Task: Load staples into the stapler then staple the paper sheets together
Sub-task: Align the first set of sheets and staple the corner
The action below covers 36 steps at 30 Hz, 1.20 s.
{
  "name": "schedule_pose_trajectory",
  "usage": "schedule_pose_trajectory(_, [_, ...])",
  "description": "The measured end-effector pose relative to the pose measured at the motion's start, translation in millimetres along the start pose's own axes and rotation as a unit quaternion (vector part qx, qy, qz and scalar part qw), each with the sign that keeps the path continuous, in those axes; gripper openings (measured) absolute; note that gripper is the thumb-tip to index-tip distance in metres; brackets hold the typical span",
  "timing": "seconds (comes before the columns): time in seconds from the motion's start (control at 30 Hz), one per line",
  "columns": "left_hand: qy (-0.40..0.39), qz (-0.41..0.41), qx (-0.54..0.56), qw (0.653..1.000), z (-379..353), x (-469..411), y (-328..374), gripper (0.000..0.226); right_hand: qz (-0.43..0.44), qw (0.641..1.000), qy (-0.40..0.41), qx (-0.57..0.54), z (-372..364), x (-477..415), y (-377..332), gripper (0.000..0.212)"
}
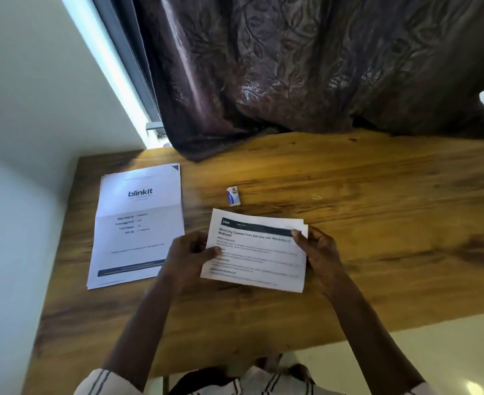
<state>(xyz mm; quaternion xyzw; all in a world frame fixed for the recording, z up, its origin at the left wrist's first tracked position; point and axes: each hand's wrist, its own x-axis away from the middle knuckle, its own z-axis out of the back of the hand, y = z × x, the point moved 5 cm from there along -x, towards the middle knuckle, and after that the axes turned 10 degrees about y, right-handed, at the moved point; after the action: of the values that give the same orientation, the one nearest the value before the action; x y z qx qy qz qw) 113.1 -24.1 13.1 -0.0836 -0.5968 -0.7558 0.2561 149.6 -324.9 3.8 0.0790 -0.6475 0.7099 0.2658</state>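
White paper sheets point(259, 260), long axis left to right, are pinched at the left edge by the left hand point(188, 253) and at the top right corner by the right hand point(319, 252). A staple box point(233, 196) lies just beyond, nearer the left hand; no stapler is seen.

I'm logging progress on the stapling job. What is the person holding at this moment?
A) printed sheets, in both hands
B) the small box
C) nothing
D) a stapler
A: the left hand and right hand each grip a side of the sheets, while the small box lies apart from them on the table.
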Motion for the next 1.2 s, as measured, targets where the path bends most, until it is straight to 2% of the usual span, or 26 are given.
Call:
schedule_pose_trajectory(0.1, [-0.016, 0.014, -0.022, 1.000, -2, 1, -10, 0.021, 0.040, 0.998, 0.010, 0.037, 1, -8, -3, 0.018])
schedule_pose_trajectory(0.17, [0.020, 0.002, -0.001, 1.000, -3, 1, -8, 0.022, 0.070, 0.993, -0.013, 0.092, -1, -11, -6, 0.011])
schedule_pose_trajectory(0.23, [0.064, -0.037, -0.004, 0.997, -4, -3, 0, 0.023, 0.098, 0.985, -0.019, 0.141, -3, -12, -7, 0.018])
schedule_pose_trajectory(0.3, [0.080, -0.083, -0.058, 0.992, -5, -8, 4, 0.025, 0.124, 0.977, -0.007, 0.174, -4, -16, -5, 0.033])
schedule_pose_trajectory(0.33, [0.080, -0.103, -0.098, 0.987, -5, -11, 4, 0.024, 0.129, 0.974, -0.006, 0.184, -4, -17, -5, 0.032])
schedule_pose_trajectory(0.4, [0.083, -0.123, -0.148, 0.978, -5, -13, 4, 0.021, 0.120, 0.976, -0.027, 0.178, -5, -17, -6, 0.014])
schedule_pose_trajectory(0.43, [0.086, -0.127, -0.158, 0.975, -5, -13, 4, 0.020, 0.108, 0.979, -0.047, 0.164, -5, -17, -7, 0.013])
schedule_pose_trajectory(0.5, [0.086, -0.131, -0.168, 0.973, -7, -13, 4, 0.021, 0.096, 0.982, -0.084, 0.136, -5, -19, -7, 0.026])
schedule_pose_trajectory(0.6, [0.076, -0.127, -0.152, 0.977, -5, -15, -1, 0.023, 0.094, 0.984, -0.095, 0.115, -3, -22, -9, 0.024])
schedule_pose_trajectory(0.83, [0.084, -0.129, -0.141, 0.978, 1, -18, -3, 0.016, 0.151, 0.976, -0.066, 0.141, -6, -29, -9, 0.014])
schedule_pose_trajectory(1.07, [0.093, -0.128, -0.143, 0.977, 4, -21, -2, 0.013, 0.185, 0.964, -0.045, 0.185, -10, -35, -7, 0.018])
schedule_pose_trajectory(1.2, [0.104, -0.141, -0.152, 0.973, 7, -20, -2, 0.013, 0.241, 0.946, -0.006, 0.218, -13, -27, -8, 0.021])
